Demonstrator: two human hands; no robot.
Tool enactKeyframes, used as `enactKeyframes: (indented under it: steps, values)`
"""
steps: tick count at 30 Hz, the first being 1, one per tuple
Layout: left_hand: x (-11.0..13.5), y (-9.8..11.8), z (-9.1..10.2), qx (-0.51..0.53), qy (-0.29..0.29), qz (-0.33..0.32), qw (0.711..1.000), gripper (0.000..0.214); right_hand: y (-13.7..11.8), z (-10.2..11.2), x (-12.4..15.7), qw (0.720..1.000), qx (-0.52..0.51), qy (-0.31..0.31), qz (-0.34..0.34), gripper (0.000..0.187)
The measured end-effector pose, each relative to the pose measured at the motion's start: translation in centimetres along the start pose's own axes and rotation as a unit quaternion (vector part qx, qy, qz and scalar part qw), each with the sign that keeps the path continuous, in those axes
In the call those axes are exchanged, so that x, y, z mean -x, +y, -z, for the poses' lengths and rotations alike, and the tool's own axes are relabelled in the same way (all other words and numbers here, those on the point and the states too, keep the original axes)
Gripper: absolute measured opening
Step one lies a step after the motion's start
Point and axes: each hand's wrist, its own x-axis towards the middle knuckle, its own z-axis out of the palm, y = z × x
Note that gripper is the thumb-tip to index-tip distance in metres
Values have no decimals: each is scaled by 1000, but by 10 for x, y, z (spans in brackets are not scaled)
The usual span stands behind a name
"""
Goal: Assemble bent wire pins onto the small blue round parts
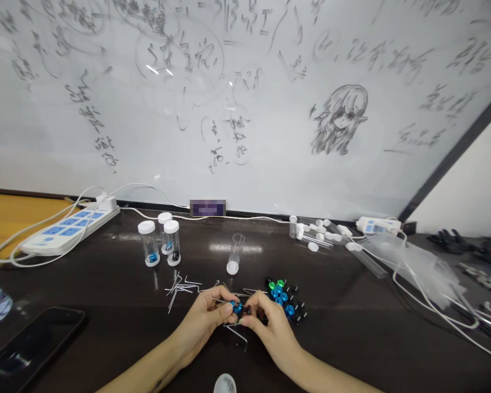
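My left hand and my right hand meet over the dark table, fingers pinched together. Between the fingertips sits a small blue metal part with a thin hex key running into it from the left. Just right of my hands lies a cluster of blue, green and black small parts. Several loose hex keys are scattered to the left of my hands. An open clear tube stands upside down behind them.
Three capped vials stand at the back left beside a white power strip with cables. More tubes and white caps and plastic bags lie at the right. A black phone rests at the front left. A whiteboard rises behind.
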Motion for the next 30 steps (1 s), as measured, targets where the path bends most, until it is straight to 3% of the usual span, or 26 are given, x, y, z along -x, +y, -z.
enactKeyframes:
  steps: [3,7,9,15,19,21,27,30]
  values:
    - [0,0,0,1,-8,3,1000,13,1,0,1,999,-17,-43,-8,30]
    - [-1,-1,0,-3,-5,-4,1000,12,1,-1,1,1000,7,11,2,11]
    - [0,-1,1,-6,-6,-7,1000,11,0,-1,0,1000,8,25,3,11]
    - [1,-2,1,-3,-13,-7,1000,12,1,-1,1,999,-23,-48,-3,36]
    - [0,-2,1,-3,-8,-12,1000,11,0,-1,0,1000,21,15,16,14]
    - [-1,-2,1,-2,-8,-12,1000,11,-1,0,0,999,20,28,18,13]
    - [0,-2,1,-4,-18,-2,1000,12,-1,0,2,997,-34,-63,4,43]
    - [1,-2,1,-1,-19,-7,1000,11,-2,0,2,999,-3,-41,14,35]
